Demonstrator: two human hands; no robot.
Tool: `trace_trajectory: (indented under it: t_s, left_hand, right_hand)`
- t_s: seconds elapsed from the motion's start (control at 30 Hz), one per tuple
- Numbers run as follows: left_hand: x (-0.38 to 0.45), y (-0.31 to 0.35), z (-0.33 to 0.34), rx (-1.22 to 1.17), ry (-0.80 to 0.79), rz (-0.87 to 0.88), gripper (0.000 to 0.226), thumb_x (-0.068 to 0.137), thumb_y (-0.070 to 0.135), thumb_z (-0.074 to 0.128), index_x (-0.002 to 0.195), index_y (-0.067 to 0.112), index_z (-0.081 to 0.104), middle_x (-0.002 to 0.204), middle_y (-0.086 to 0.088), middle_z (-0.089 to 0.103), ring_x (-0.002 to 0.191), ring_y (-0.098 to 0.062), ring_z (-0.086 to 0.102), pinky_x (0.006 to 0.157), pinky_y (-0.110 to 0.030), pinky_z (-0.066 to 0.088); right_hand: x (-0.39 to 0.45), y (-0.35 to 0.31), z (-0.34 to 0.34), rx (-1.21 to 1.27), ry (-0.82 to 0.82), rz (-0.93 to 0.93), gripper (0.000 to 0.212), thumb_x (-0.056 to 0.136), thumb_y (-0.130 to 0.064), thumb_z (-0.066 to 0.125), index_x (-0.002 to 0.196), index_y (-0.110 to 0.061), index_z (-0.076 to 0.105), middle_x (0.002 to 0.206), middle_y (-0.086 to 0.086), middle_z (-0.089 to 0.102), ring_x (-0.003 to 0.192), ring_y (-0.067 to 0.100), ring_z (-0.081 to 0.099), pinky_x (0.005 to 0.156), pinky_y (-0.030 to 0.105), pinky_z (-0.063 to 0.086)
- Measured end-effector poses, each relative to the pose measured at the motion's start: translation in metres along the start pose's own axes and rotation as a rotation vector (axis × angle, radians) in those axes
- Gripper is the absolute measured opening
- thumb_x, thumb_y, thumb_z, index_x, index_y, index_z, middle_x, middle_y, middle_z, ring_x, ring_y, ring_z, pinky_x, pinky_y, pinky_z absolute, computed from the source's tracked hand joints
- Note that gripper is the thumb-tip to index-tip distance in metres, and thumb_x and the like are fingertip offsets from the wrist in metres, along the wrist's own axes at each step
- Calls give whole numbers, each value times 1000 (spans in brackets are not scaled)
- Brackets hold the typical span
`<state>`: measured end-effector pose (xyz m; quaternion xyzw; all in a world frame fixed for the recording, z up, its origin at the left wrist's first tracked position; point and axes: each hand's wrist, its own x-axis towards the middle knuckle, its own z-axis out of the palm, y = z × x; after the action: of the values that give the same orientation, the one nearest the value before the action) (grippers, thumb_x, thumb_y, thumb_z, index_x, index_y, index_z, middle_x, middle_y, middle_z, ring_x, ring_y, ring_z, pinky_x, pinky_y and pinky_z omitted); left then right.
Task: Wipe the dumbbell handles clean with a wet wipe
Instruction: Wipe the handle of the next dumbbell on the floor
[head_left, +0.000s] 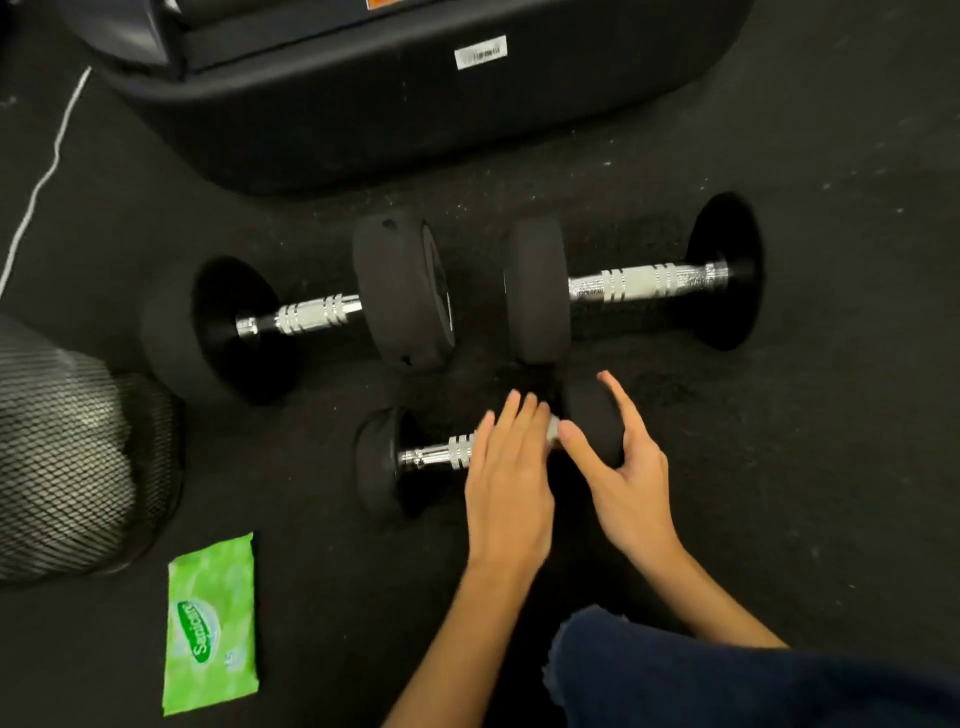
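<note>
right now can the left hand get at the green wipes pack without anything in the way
Probably yes. The left hand rests on the small dumbbell, and only bare floor lies between it and the wipes pack.

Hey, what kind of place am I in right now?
Most likely a gym or home workout area: three dumbbells lie on the dark speckled rubber floor, including the small dumbbell under your hands, and the black base of some large machine stands just behind them.
</note>
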<state>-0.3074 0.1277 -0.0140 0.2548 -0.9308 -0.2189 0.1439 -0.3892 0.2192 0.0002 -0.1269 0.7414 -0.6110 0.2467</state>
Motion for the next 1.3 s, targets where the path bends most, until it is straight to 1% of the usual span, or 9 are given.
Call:
trace_trajectory:
  t_s: [0.27,0.37,0.53,0.7,0.83,1.0,1.13,1.2,1.3]
  left_hand:
    - [-41,4,10,-38,95,137,51,95,-3,44,144,6,40,150,-8,44,144,-23,32,117,-42,28]
    - [-12,-3,9,48,101,151,48,93,-2,45,141,2,46,146,-11,48,142,-25,35,116,-44,28]
    - [24,-10,-2,134,16,17,46,85,-5,52,130,4,58,134,-13,60,136,-26,45,119,-39,20]
    - [1,-5,-3,10,5,69,41,95,16,41,129,6,62,133,-8,62,132,-19,50,116,-35,25]
    - [-18,-11,3,104,38,184,43,96,7,50,139,4,50,146,-9,49,141,-20,38,117,-41,27]
    - [-2,-5,9,172,72,72,40,96,9,43,132,2,57,137,-13,57,136,-24,45,116,-39,29]
    - [-23,-2,9,175,92,167,47,91,1,46,138,2,51,144,-13,51,138,-24,42,114,-40,32]
    - [-9,-6,1,207,33,165,45,89,3,46,132,2,58,135,-13,59,131,-25,51,112,-38,34]
    - [23,-6,-10,200,-169,101,24,84,6,51,100,7,69,96,-9,72,96,-27,67,99,-36,42]
  right_hand:
    - [2,-4,1,16,15,0,85,73,-47,66,149,-22,38,100,-1,72,95,11,69,82,16,52]
    - [5,-2,0,40,-7,6,84,75,-44,67,150,-20,36,109,-9,70,102,1,67,91,18,51]
    - [5,2,0,-1,2,-8,82,78,-46,67,150,-23,35,108,11,71,101,19,67,86,17,52]
    - [3,6,0,21,8,-14,76,83,-37,69,150,-22,36,126,-1,66,113,6,63,101,34,49]
    - [-1,5,2,35,22,-10,78,80,-40,67,149,-22,37,123,-7,65,112,3,63,101,33,50]
    - [1,4,0,14,12,-20,81,78,-45,66,149,-23,36,127,-11,62,117,2,60,104,33,48]
    - [-2,6,-1,7,0,-33,79,79,-41,66,149,-21,36,122,-17,62,116,-2,59,101,24,47]
    - [-4,6,-2,-1,-4,-41,78,79,-38,66,149,-21,36,118,-21,62,113,-5,60,97,18,47]
    - [-1,8,-2,-12,-2,-44,76,81,-34,67,150,-22,36,114,-24,62,108,-7,61,91,13,47]
